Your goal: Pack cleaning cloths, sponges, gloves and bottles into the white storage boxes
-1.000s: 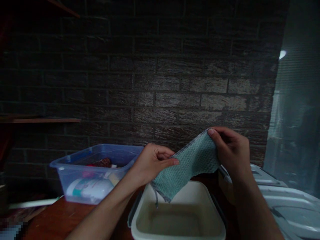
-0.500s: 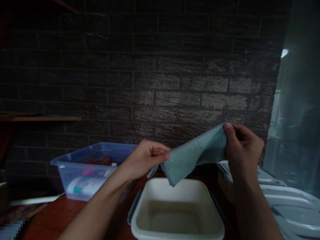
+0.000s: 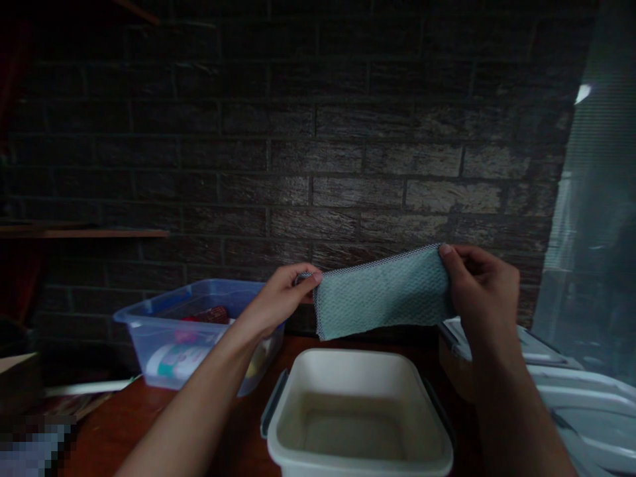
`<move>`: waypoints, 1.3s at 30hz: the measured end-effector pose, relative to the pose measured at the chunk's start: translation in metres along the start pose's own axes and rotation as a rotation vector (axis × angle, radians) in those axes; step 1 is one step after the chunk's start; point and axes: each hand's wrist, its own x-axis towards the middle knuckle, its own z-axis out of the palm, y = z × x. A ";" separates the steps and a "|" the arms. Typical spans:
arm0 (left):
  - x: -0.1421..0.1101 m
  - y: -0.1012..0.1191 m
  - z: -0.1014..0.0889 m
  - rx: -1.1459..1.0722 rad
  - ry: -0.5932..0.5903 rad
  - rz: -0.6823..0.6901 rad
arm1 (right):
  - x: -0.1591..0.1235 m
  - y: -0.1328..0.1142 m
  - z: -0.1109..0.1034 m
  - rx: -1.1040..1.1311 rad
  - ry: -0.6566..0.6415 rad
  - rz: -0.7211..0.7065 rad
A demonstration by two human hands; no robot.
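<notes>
A folded light-green cloth (image 3: 382,298) with a dark checked edge is stretched between my hands. My left hand (image 3: 285,291) pinches its upper left corner, thumb on the near side. At the upper right corner, my right hand (image 3: 481,278) grips it between thumb and fingers. The cloth hangs above and behind a white plastic container (image 3: 362,457), which has grey side latches and no lid on it. Shadow darkens the container's inside, and no object shows in it.
At the left, a clear blue-tinted bin (image 3: 183,311) holds a white bottle (image 3: 173,361) and a red item. White lids (image 3: 586,404) lie at the right beside another lidded container (image 3: 457,364). A dark brick wall (image 3: 318,165) closes off the back; a wooden shelf (image 3: 89,233) juts in.
The cloth has been pulled from a slanted, drooping hang to a flatter, nearly level spread. My left hand rose with its corner, and my right hand shifted right.
</notes>
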 end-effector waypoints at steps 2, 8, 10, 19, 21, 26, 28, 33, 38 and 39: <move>0.005 -0.005 -0.002 -0.027 0.137 0.042 | -0.001 -0.002 0.002 -0.008 -0.034 0.033; 0.010 -0.010 -0.001 -0.060 0.272 0.136 | -0.005 0.004 0.009 -0.031 -0.090 0.068; 0.010 -0.011 -0.001 -0.035 0.321 0.186 | -0.006 0.008 0.011 -0.077 -0.114 0.058; 0.016 -0.019 -0.006 -0.084 0.349 0.196 | -0.013 -0.003 0.016 -0.243 -0.034 -0.159; 0.018 -0.020 -0.005 -0.132 0.357 0.187 | -0.018 -0.005 0.018 -0.187 -0.050 -0.197; 0.017 -0.019 -0.005 -0.089 0.538 0.287 | -0.028 -0.007 0.027 0.040 -0.130 -0.130; 0.013 -0.015 -0.005 -0.015 0.609 0.343 | -0.030 -0.008 0.029 0.112 -0.135 -0.092; 0.008 -0.008 -0.008 0.353 0.661 0.470 | -0.027 -0.008 0.031 0.204 -0.110 -0.002; 0.012 -0.011 -0.015 0.285 0.620 0.411 | -0.025 -0.005 0.033 0.213 -0.174 0.054; 0.012 -0.011 -0.016 0.242 0.611 0.389 | -0.025 -0.005 0.033 0.219 -0.180 0.065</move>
